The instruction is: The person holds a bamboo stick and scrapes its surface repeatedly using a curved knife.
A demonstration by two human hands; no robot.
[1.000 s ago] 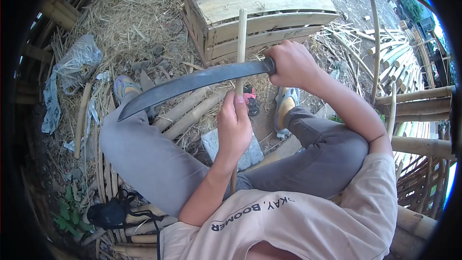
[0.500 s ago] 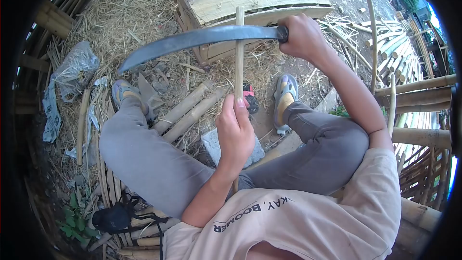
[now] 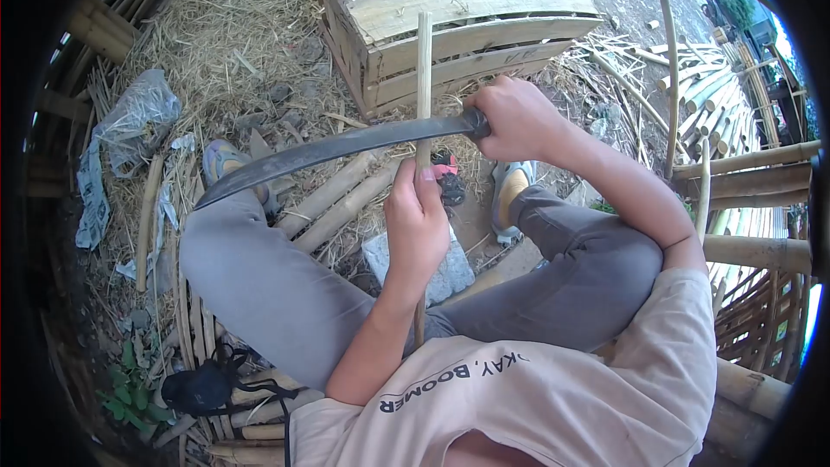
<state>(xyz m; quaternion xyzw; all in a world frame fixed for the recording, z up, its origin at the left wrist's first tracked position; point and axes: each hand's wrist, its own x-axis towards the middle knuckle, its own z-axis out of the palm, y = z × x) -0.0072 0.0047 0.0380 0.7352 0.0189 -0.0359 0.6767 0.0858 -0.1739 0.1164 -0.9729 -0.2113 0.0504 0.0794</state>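
Observation:
My left hand (image 3: 417,223) is closed around a thin bamboo stick (image 3: 424,69), which stands upright in front of my body with its lower end down by my lap. A long, curved machete (image 3: 346,143) lies across the stick just above that hand, its tip pointing left over my knee. My right hand (image 3: 519,119) grips the machete's dark handle, most of which the fingers hide. Whether the blade's edge bites into the stick cannot be made out.
A slatted wooden crate (image 3: 467,9) stands ahead. Bamboo poles (image 3: 337,203) and a pale stone block (image 3: 454,272) lie between my legs. Crumpled plastic (image 3: 138,121) is on the left, a black bag (image 3: 199,387) at lower left, and cut bamboo (image 3: 713,99) is piled at right.
My right hand has brought the machete down along the stick toward my body, from well above my left hand to just over it. The left hand has barely moved.

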